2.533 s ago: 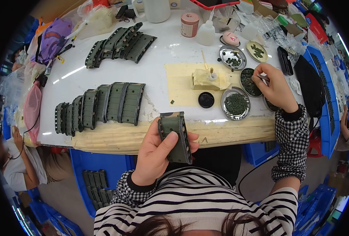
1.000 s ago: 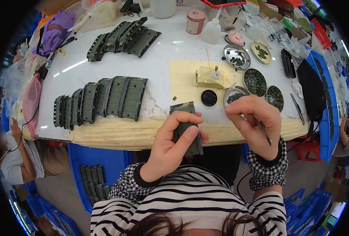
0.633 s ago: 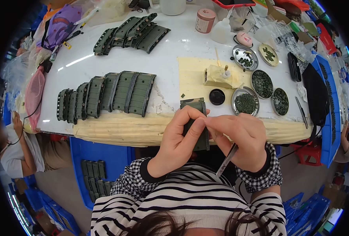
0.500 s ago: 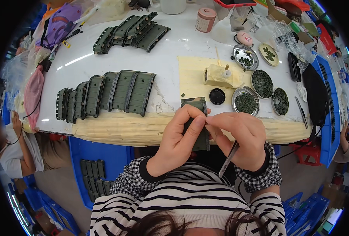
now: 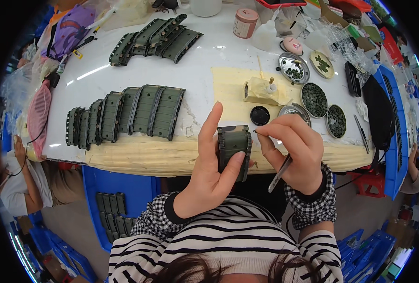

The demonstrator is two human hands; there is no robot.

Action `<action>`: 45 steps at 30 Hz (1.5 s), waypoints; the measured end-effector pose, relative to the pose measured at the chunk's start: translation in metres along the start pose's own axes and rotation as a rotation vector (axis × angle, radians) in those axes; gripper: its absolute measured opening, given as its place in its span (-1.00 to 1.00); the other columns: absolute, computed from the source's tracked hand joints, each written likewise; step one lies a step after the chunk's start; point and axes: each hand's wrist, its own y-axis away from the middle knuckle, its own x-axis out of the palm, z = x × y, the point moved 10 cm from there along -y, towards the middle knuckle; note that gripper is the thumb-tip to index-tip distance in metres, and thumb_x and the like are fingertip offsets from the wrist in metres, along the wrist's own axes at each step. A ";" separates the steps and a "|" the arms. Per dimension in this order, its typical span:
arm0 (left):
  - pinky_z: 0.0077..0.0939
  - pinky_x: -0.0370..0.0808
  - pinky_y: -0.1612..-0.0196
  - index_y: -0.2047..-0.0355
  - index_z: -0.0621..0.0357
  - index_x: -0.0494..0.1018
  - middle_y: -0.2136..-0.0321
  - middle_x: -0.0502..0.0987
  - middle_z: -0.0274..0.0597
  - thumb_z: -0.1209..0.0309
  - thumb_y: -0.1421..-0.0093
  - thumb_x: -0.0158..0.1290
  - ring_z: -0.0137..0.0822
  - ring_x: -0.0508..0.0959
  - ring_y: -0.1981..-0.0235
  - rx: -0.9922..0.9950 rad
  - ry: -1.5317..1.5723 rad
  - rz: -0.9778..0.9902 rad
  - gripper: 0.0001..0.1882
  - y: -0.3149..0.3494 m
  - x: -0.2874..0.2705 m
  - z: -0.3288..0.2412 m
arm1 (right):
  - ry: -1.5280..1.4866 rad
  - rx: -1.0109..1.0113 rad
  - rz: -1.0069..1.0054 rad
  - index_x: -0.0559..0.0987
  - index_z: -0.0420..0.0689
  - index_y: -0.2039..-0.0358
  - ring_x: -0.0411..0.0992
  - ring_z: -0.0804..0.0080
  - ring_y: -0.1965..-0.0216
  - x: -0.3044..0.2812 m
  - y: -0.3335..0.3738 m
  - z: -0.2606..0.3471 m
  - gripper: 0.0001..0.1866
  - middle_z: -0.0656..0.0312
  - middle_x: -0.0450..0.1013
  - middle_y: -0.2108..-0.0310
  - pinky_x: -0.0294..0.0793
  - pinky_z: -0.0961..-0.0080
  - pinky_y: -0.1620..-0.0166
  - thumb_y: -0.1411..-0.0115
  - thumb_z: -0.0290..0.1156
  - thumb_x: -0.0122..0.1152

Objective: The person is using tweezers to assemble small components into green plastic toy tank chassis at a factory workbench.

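My left hand (image 5: 204, 174) holds a green curved plastic part (image 5: 234, 146) with ribbed edges upright over the table's front edge. Its thumb lies on the front face and the index finger stretches up beside it. Just right of the part's top corner, my right hand (image 5: 298, 150) pinches a tiny dark piece (image 5: 255, 131) between thumb and index finger, apart from the part. Metal tweezers (image 5: 279, 174) are tucked in the same hand, pointing down toward me. A round tin of small green pieces (image 5: 292, 109) is partly hidden behind the right hand.
Rows of green curved parts (image 5: 141, 111) and a pile (image 5: 157, 37) lie at left. Tins of small pieces (image 5: 314, 100), a black lid (image 5: 260, 115) and a tape-wrapped block (image 5: 261, 92) stand at right. A blue bin (image 5: 89, 188) holding similar parts sits below the table.
My hands have drawn apart; the right has moved off the part with the tiny piece in its pinch. The left index finger has straightened upward, baring the part's front face.
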 end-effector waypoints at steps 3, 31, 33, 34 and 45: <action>-0.43 0.53 0.01 -0.36 0.00 -0.57 -0.05 0.33 0.11 0.69 -0.28 -0.21 -0.26 0.46 0.00 0.079 -0.150 0.038 -0.11 0.003 0.003 -0.004 | 0.012 -0.028 0.045 0.56 -0.18 0.34 0.44 0.34 0.54 0.005 0.002 0.000 -0.71 0.24 0.44 0.44 0.41 0.48 0.50 0.17 -0.61 0.32; -0.45 0.53 0.01 -0.34 0.23 -0.55 -0.28 0.00 0.17 0.75 -0.23 -0.18 -0.22 0.48 0.01 0.149 -0.282 0.085 -0.11 0.011 0.009 -0.009 | -0.007 -0.088 0.157 0.61 -0.16 0.27 0.44 0.42 0.56 0.002 0.009 0.005 -0.69 0.26 0.48 0.41 0.34 0.52 0.54 0.11 -0.48 0.36; -0.41 0.47 -0.04 -0.34 0.24 -0.53 -0.30 -0.07 0.18 0.74 -0.22 -0.15 -0.17 0.43 -0.05 0.173 -0.255 0.097 -0.10 0.013 0.008 -0.008 | 0.055 -0.120 0.193 0.61 -0.15 0.28 0.44 0.43 0.56 0.003 0.010 0.010 -0.69 0.28 0.49 0.41 0.33 0.52 0.55 0.11 -0.47 0.36; -0.37 0.41 -0.09 -0.35 0.27 -0.50 -0.33 -0.13 0.19 0.72 -0.21 -0.12 -0.12 0.39 -0.10 0.197 -0.249 0.103 -0.09 0.015 0.008 -0.007 | 0.078 -0.136 0.195 0.61 -0.15 0.28 0.44 0.44 0.56 0.003 0.011 0.012 -0.70 0.29 0.49 0.41 0.32 0.53 0.55 0.12 -0.47 0.36; -0.41 0.47 -0.05 -0.35 0.20 -0.52 -0.30 -0.02 0.15 0.71 -0.24 -0.17 -0.17 0.45 -0.04 0.207 -0.252 0.089 -0.12 0.010 0.011 -0.012 | -0.142 -0.027 0.125 0.59 -0.18 0.31 0.47 0.29 0.52 -0.002 0.009 0.001 -0.74 0.18 0.46 0.43 0.46 0.45 0.49 0.07 -0.47 0.37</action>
